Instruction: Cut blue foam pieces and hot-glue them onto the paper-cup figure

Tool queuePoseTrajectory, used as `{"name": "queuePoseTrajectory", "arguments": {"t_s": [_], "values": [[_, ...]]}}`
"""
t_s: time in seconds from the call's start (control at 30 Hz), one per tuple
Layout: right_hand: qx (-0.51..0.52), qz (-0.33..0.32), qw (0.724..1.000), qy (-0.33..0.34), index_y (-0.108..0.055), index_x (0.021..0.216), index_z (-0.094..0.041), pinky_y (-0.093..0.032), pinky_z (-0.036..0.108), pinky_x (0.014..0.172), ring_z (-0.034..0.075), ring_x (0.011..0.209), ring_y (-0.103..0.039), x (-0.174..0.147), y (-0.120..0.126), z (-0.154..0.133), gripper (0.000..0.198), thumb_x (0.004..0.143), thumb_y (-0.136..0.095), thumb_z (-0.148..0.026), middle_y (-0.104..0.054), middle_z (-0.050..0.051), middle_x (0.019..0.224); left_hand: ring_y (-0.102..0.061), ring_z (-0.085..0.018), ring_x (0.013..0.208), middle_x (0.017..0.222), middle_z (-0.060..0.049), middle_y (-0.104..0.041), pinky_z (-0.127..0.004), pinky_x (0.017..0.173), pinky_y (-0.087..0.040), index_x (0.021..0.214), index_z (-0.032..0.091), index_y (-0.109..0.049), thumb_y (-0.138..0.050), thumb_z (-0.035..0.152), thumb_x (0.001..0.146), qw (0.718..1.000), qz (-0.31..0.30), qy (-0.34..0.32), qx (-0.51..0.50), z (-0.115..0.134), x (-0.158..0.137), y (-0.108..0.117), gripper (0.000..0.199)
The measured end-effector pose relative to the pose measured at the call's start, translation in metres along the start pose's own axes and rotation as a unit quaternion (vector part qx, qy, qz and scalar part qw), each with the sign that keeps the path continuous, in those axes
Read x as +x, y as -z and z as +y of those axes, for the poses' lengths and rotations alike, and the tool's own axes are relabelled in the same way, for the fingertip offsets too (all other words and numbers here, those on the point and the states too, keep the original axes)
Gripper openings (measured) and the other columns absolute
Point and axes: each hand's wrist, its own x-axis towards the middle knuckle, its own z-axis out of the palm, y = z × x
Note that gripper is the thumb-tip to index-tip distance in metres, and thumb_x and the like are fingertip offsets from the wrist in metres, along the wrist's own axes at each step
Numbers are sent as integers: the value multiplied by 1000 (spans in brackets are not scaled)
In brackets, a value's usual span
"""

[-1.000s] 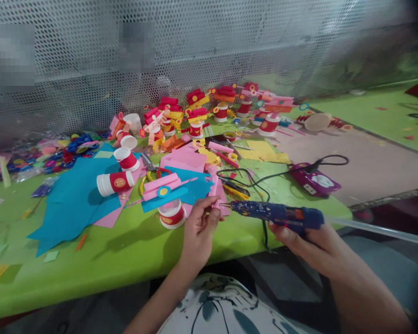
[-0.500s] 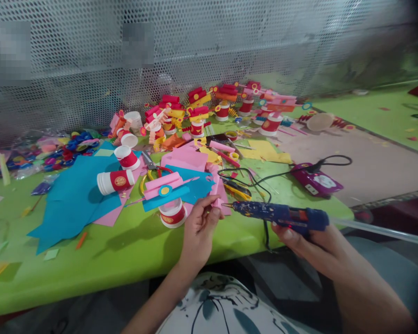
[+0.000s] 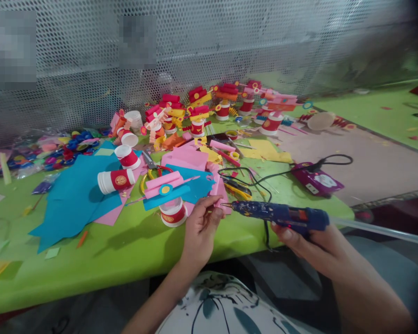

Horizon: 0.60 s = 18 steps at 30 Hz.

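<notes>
My right hand [image 3: 306, 246] is wrapped around a dark blue hot glue gun [image 3: 275, 212], with a clear glue stick [image 3: 379, 230] sticking out of its back. Between thumb and fingertips, my left hand [image 3: 202, 227] pinches a small piece of pink paper [image 3: 220, 204], partly hidden by the fingers. The gun's metal nozzle meets or nearly meets this piece. Left of my left hand stands a red and white paper cup [image 3: 173, 213], topped by pink paper rolls [image 3: 163, 183] and a blue strip with a yellow-centred disc.
Blue paper sheets [image 3: 73, 195], scissors [image 3: 149, 162] and a yellow utility knife [image 3: 238, 189] lie on the green table. Two paper cups lie tipped at left. Several decorated cups line the mesh wall. A black cord runs to a purple power strip [image 3: 316, 178].
Little differs. The pink piece sits slightly lower or more turned in my left fingers, while the glue gun stays at it.
</notes>
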Motion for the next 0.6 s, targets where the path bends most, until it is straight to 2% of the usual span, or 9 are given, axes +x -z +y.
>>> {"name": "queuePoseTrajectory", "arguments": {"t_s": [0.47, 0.6], "values": [[-22, -7, 1000, -1, -62, 73, -19, -30, 25, 42, 12, 50, -41, -2, 1, -2, 49, 98, -55, -61, -46, -1, 58, -68, -16, 95, 121, -10, -71, -29, 89, -56, 118, 22, -76, -74, 43, 93, 1000, 8, 11, -21, 0, 1, -1, 32], [-24, 7, 1000, -3, -63, 73, -19, -31, 25, 42, 13, 50, -43, 0, 1, -5, 49, 98, -56, -61, -47, 0, 57, -69, -16, 92, 115, -8, -72, -28, 87, -56, 118, 23, -76, -73, 42, 94, 1000, 12, 4, -14, 0, 1, 0, 31]]}}
